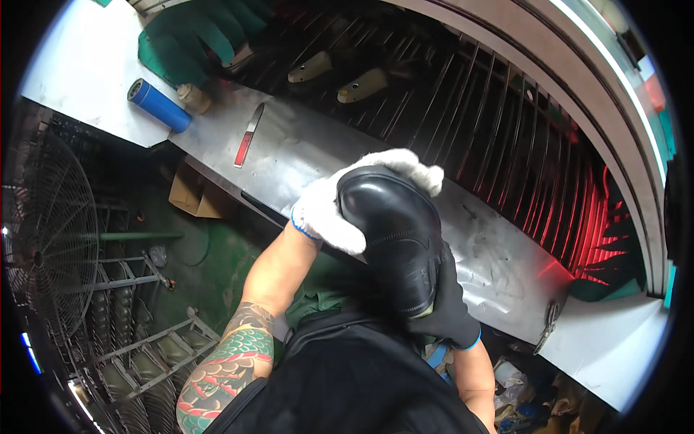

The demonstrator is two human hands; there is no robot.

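Hands, left hand (pixel 340 210) and right hand (pixel 448 304), grip black shoe (pixel 394 231) above metal ledge (pixel 289 155).

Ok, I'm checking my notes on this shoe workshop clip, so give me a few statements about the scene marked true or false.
1. Both hands hold a black shoe. True.
2. The left hand is bare. False: it wears a white glove.
3. The right hand wears a dark glove. True.
4. A blue tube stands upright on the metal bench. False: it lies on its side.
5. The fan sits right of the shoe. False: it is at the left.
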